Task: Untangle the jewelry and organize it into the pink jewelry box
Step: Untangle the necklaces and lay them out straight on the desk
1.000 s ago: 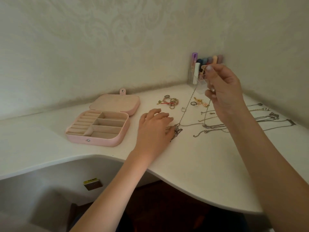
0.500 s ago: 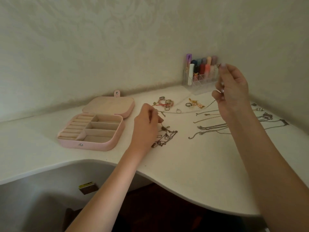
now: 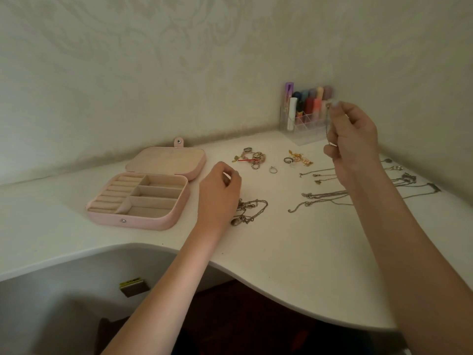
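Observation:
The pink jewelry box [image 3: 107, 213] lies open on the white desk, its lid [image 3: 166, 160] flat behind it and its compartments bare. My right hand [image 3: 353, 142] is raised at the right and pinches a thin chain [image 3: 327, 124] that hangs down along its fingers. My left hand [image 3: 220, 190] hovers low beside the box with fingers curled, and I see nothing between them. Just to its right lies a tangled heap of chains [image 3: 252, 211]. Several straightened chains [image 3: 322, 196] lie under my right forearm.
A cluster of rings and charms [image 3: 252, 157], a single ring [image 3: 273, 169] and gold earrings [image 3: 299, 158] lie behind the tangle. A clear organizer with lipsticks [image 3: 307, 114] stands in the back corner. The desk's curved front edge [image 3: 256, 275] runs below my arms.
My left hand lifted off the tangle and drew back towards the box with fingers curling. My right hand shifted right, still raised with the chain; the taut strand between my hands is gone.

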Available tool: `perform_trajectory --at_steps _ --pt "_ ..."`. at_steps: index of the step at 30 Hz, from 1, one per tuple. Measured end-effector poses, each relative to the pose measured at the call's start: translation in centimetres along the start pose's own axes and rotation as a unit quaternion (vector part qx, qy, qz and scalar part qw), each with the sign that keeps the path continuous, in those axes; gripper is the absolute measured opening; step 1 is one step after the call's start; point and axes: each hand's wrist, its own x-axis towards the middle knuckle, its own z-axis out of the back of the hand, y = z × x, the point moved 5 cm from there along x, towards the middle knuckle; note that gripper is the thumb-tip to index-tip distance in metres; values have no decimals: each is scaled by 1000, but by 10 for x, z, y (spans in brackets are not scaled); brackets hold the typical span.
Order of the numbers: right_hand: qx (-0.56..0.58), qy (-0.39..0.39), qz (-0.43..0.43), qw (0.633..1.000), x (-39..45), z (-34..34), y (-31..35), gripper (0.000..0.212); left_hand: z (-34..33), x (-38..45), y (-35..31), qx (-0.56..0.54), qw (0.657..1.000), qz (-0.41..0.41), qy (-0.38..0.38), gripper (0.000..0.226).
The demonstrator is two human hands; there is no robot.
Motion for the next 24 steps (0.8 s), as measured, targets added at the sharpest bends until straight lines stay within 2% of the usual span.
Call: perform_trajectory --at_steps 3,6,7,10,13,14,16,17,20,24 --pt "-20 37 10 999 -3 -7 0 10 -2 -2 -5 91 995 -45 3 11" --pt "-42 79 20 996 -6 -14 0 10 -8 -5 -12 168 978 -125 -2 8" --pt "-45 94 21 994 -7 -17 0 10 -9 -7 -15 180 972 -153 -12 13" --pt "-29 151 24 988 -12 -26 0 12 -17 -11 -25 116 974 -194 24 32" --pt "4 224 22 974 -20 -37 0 11 -35 -13 -34 12 980 -153 125 46" --pt "21 245 18 969 -22 -39 0 10 -42 -13 -38 -11 980 -133 145 45" --pt "50 260 16 964 -23 -41 0 9 -53 -15 -49 -56 979 -113 161 24" --pt "58 248 19 967 -22 -40 0 9 -55 -16 -53 -84 979 -103 155 10" --pt "74 145 18 986 -10 -24 -2 9 -54 -15 -48 -162 979 -33 117 20" --pt "67 -5 14 998 6 11 -7 4 -44 -18 -34 -206 974 33 91 18"
